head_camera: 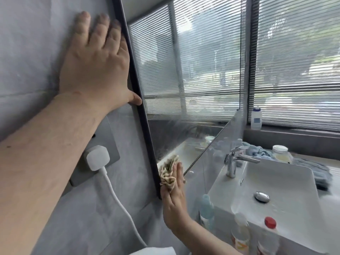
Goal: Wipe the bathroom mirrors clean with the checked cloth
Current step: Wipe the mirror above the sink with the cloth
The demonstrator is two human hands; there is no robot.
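A black-framed mirror (pixel 184 80) hangs on the grey wall and reflects the window blinds. My left hand (pixel 95 67) lies flat on the wall beside the mirror's left frame, fingers spread, thumb hooked on the frame edge. My right hand (pixel 174 197) presses the crumpled beige checked cloth (pixel 168 172) against the mirror's bottom left corner, fingers flat over it. Smears show on the lower glass.
A grey socket plate with a white plug (pixel 97 159) and cable sits left of the mirror. Below right are a white basin (pixel 276 196) with a chrome tap (pixel 237 159), several bottles (pixel 268 234) at its front, a jar (pixel 280 153), blue towels and a windowsill bottle (pixel 256 118).
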